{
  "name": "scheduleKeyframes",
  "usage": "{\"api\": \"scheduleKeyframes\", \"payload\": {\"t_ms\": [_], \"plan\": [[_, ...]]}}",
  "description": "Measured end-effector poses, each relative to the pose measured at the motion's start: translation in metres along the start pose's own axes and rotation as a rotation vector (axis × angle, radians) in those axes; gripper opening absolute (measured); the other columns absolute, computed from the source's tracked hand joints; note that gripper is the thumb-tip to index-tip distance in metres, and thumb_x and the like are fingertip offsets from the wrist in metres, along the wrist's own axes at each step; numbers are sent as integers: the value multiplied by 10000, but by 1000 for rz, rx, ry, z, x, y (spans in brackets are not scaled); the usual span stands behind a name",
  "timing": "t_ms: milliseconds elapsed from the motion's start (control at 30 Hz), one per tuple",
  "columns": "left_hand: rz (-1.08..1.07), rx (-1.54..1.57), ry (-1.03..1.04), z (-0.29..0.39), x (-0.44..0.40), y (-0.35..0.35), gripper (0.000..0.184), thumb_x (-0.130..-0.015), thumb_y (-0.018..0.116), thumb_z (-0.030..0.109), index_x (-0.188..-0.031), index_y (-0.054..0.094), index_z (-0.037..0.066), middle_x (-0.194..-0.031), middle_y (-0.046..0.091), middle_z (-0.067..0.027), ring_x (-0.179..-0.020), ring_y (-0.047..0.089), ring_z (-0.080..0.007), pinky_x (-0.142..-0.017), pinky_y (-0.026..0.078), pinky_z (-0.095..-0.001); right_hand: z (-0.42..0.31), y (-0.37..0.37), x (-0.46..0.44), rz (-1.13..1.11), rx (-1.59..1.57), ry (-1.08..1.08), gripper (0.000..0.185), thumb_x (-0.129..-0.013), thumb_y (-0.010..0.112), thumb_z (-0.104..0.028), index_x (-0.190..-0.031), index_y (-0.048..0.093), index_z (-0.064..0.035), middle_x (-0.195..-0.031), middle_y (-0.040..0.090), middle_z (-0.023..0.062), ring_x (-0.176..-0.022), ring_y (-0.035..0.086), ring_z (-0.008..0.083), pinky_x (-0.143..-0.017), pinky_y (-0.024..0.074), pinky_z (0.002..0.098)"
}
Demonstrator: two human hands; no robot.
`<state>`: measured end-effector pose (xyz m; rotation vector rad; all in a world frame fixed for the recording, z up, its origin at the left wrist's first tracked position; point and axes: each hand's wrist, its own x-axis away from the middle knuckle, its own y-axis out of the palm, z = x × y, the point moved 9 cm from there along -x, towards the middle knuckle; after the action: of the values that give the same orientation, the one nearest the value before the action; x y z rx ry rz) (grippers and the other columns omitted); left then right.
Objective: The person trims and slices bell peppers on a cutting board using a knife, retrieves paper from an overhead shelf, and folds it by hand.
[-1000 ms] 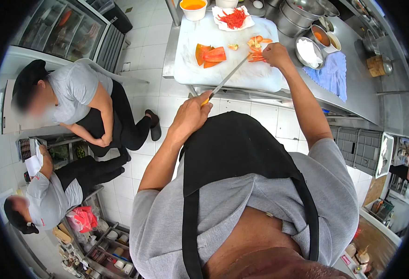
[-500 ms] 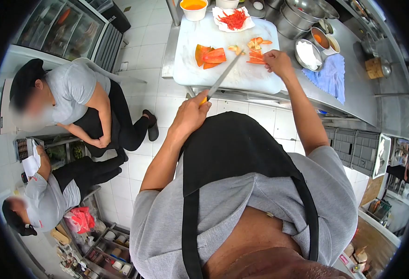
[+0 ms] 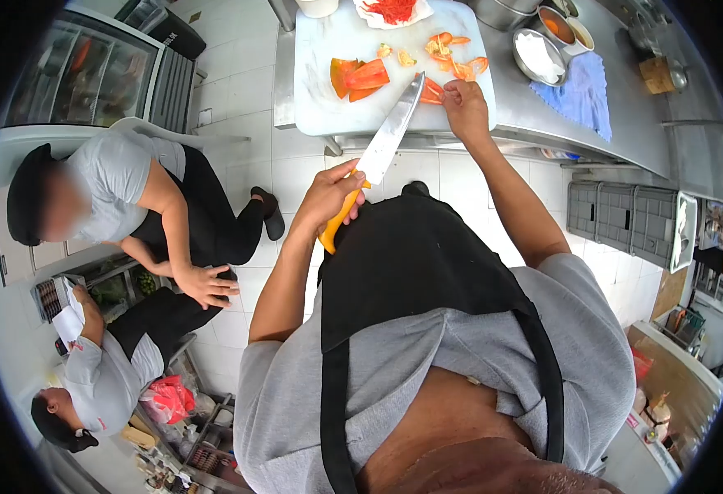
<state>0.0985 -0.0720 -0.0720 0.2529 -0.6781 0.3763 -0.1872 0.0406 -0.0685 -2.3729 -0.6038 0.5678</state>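
Observation:
My left hand (image 3: 338, 198) is wrapped round the yellow handle of a large knife (image 3: 393, 125). Its broad blade slants up to the right, with the tip over the white cutting board (image 3: 316, 107). At the right part of the board, my right hand (image 3: 465, 107) is closed, fingertips on the end of a red-orange pepper piece (image 3: 431, 91). Further left lie larger pepper pieces (image 3: 367, 76). Pale yellow scraps (image 3: 406, 58) and curled trimmings (image 3: 441, 47) sit beyond the blade. Thin red strips (image 3: 392, 9) rest on white paper at the far edge.
Right of the board are a metal bowl with white contents (image 3: 539, 56), a blue cloth (image 3: 579, 95) and orange-filled containers (image 3: 554, 26). One person (image 3: 123, 177) sits at the left; another (image 3: 110, 362) holds papers below. Grey crates (image 3: 625, 218) stand at the right.
My left hand has turned the knife, showing more blade and handle. More curled trimmings lie by my right hand. The view has shifted, and the seated person's hands have come apart.

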Motion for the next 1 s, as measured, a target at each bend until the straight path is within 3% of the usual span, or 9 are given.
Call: {"api": "scheduleKeyframes", "payload": {"t_ms": [133, 233, 600, 1000], "plan": [[-56, 81, -23, -4, -7, 0, 477, -971, 576, 242, -1406, 483, 67, -701, 581, -41, -474, 526, -117, -408, 421, -260, -13, -4, 13, 84, 147, -241, 155, -842, 711, -149, -974, 696, -68, -886, 644, 114, -802, 611, 260, -727, 499, 366], [-105, 128, -32, -6, -17, 0, 496, -967, 574, 230, -1413, 457, 49, -701, 581, -54, -465, 522, -126, -399, 410, -264, -16, -7, 18, 71, 151, -270, 160, -840, 706, -184, -949, 715, -67, -915, 650, 106, -889, 611, 304, -770, 471, 417], [-141, 211, 55, -5, -48, 21, 577, -950, 589, 203, -1453, 369, 25, -704, 582, -73, -461, 518, -139, -392, 394, -269, -3, 1, 16, 17, 68, -188, 189, -820, 737, -161, -971, 718, -50, -921, 659, 116, -906, 605, 298, -800, 486, 400], [-32, 244, 83, -19, -40, 41, 442, -957, 573, 190, -1351, 485, 11, -707, 584, -75, -468, 532, -136, -391, 411, -268, 7, 1, 6, -80, -78, -123, 137, -839, 706, -114, -938, 706, -19, -905, 644, 120, -876, 616, 277, -787, 504, 377]]}}
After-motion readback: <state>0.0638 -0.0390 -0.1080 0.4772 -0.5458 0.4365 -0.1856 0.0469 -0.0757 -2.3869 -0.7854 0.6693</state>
